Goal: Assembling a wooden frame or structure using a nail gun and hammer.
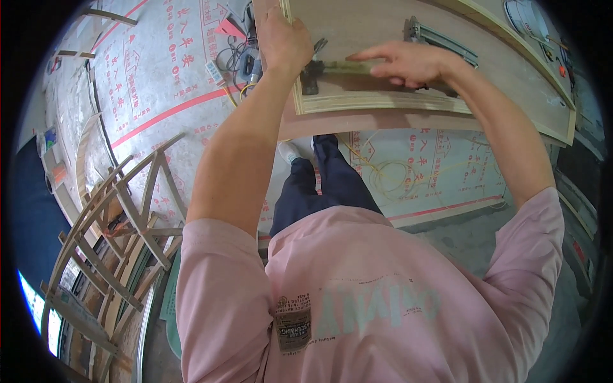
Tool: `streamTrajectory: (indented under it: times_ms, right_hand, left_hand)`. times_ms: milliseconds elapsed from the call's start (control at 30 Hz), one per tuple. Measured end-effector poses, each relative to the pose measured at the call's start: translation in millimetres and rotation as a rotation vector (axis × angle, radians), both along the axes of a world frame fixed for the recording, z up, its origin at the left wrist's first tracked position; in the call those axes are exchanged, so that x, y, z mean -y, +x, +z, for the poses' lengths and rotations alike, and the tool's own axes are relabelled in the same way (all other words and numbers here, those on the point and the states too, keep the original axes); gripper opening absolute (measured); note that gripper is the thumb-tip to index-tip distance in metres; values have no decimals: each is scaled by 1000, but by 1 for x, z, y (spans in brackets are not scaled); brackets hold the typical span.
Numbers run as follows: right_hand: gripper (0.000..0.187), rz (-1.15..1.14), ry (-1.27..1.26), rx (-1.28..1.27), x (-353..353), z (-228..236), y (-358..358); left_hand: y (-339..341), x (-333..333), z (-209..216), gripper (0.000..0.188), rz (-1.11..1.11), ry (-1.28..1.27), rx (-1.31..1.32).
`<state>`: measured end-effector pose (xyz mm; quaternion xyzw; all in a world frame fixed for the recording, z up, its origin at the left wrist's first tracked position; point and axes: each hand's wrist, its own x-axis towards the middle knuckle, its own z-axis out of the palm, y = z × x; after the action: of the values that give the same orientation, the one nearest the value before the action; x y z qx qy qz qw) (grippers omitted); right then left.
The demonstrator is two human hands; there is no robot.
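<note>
Nearest to us is the pink shirt (383, 268), and beyond it both arms reach to a pale wooden panel (364, 38) with a raised, layered rim (389, 108). We see the left hand (287, 43) over the panel's left edge; its fingers bend away from us, so we cannot tell whether they are clamped on the wood. The right hand (412, 62) has its index finger stretched out along the handle, while the other fingers look curled around the hammer (341, 67). That hammer is over the panel's near left corner, its dark head just beside the left wrist. We judge this closeness the chief danger: a swing that strays, or a handle that turns under the loosely laid index finger, could bring the head onto the wrist or thumb. A glancing blow might also dent the rim or split its layers. The grey metal tool (444, 41) lying past the right hand could be knocked by a wide backswing. Below, we notice a yellow hose (383, 182) looped on the floor near the dark trousers (332, 182); a backward step could snag a foot and jerk both hands.
</note>
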<state>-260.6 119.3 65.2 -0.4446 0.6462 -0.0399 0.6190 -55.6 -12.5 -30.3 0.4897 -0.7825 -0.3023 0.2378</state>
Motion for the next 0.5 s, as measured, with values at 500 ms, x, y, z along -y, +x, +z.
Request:
streamTrajectory:
  times_ms: [500]
  right_hand:
    - [54, -63, 30, -45, 11, -1, -16]
  left_hand:
    - [-3, -6, 5, 31, 71, 42, -53]
